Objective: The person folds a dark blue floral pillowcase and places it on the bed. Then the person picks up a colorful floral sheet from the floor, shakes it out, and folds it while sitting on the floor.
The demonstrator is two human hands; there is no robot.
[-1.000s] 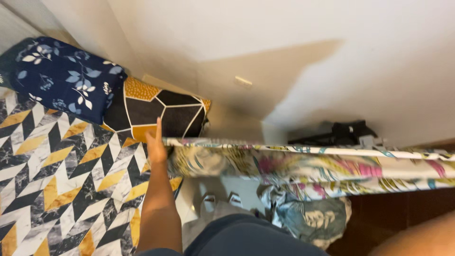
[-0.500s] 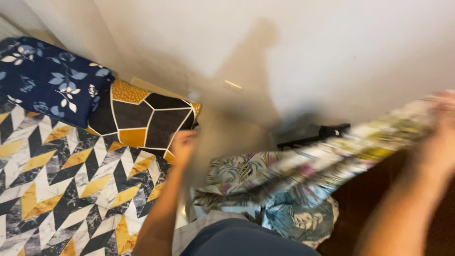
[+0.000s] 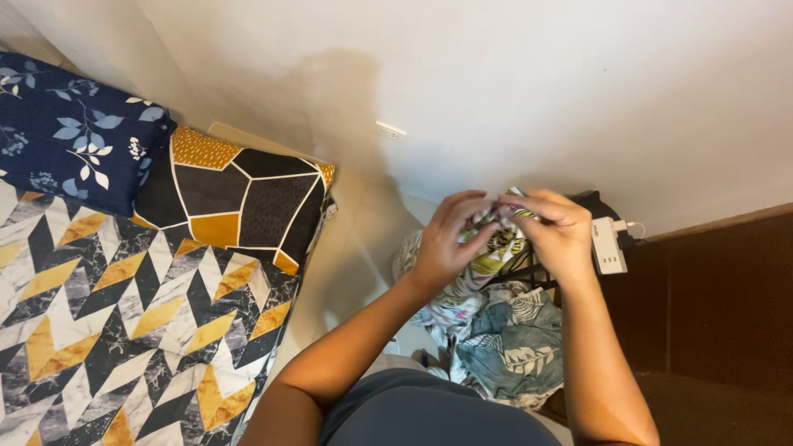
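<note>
Right of the bed, over the gap by the wall, both hands meet at chest height and pinch the top edge of a floral cloth [image 3: 494,248]. The left hand [image 3: 450,235] has its fingers [image 3: 464,211] curled shut on the gathered fabric, and the right hand [image 3: 557,231] closes on the same bunch from the other side, so that the two hands nearly touch. The cloth hangs down from the grip in loose folds toward a heap of blue leaf-print fabric [image 3: 516,351] lying lower and nearer. On the left lies the bed [image 3: 107,322] with its black, white and yellow zigzag cover; at its far end sit a dark blue leaf-patterned pillow [image 3: 74,132] and, just right of it, a black and yellow pillow [image 3: 235,198]. A white plug adapter [image 3: 607,244] rests just right of the right hand.
</note>
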